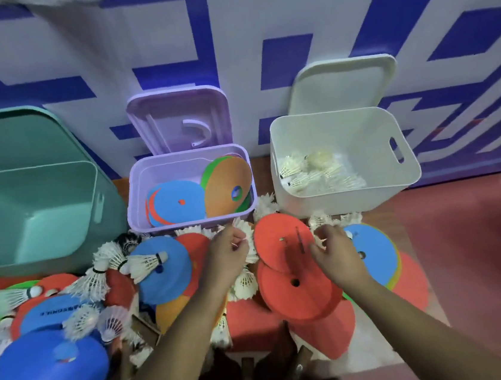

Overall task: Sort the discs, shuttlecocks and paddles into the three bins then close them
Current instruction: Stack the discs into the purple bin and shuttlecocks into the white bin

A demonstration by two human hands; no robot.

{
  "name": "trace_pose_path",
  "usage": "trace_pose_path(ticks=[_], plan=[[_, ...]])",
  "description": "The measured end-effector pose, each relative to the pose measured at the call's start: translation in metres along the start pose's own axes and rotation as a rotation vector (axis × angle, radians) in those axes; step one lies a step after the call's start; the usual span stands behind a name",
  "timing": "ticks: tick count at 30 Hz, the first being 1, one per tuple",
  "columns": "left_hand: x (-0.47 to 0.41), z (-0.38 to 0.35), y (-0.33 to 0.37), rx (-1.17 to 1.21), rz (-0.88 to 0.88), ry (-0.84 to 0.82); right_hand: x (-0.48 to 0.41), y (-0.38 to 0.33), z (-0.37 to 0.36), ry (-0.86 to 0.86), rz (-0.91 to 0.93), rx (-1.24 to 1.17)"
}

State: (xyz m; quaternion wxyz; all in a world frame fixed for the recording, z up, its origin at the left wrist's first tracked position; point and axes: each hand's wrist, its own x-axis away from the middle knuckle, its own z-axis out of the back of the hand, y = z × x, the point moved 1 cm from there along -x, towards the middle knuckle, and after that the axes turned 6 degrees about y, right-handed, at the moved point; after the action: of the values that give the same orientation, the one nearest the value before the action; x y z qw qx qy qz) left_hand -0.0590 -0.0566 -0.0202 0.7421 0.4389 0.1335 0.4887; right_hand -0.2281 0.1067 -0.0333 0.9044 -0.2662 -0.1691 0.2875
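A shuttlecock (246,237) is pinched between the curled fingers of the left hand (228,250), just in front of the purple bin (190,223), in which coloured discs (179,202) are stacked. A second shuttlecock (320,239) is pinched by the right hand (335,250) over a red disc (280,242) on the floor. More shuttlecocks (304,177) are held in the white bin (352,190).

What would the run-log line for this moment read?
left hand: pinches shuttlecock | right hand: grips second shuttlecock | purple bin: discs | white bin: shuttlecocks | lids: open
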Motion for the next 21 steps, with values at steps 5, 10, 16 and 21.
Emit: trace_pose_path(ticks=[5,10,16,21], plan=[[0.036,-0.045,-0.019,-0.168,0.132,-0.108,0.030,0.039,-0.012,-0.132,-0.092,0.160],[0.058,-0.070,-0.010,-0.367,0.201,-0.097,0.036,0.043,-0.014,-0.032,-0.128,0.123],[0.057,-0.073,-0.007,-0.140,0.269,-0.049,0.027,0.048,-0.014,-0.156,-0.109,0.055],[0.047,-0.058,-0.024,0.145,0.372,-0.057,0.019,0.050,-0.007,-0.151,-0.109,-0.096]])
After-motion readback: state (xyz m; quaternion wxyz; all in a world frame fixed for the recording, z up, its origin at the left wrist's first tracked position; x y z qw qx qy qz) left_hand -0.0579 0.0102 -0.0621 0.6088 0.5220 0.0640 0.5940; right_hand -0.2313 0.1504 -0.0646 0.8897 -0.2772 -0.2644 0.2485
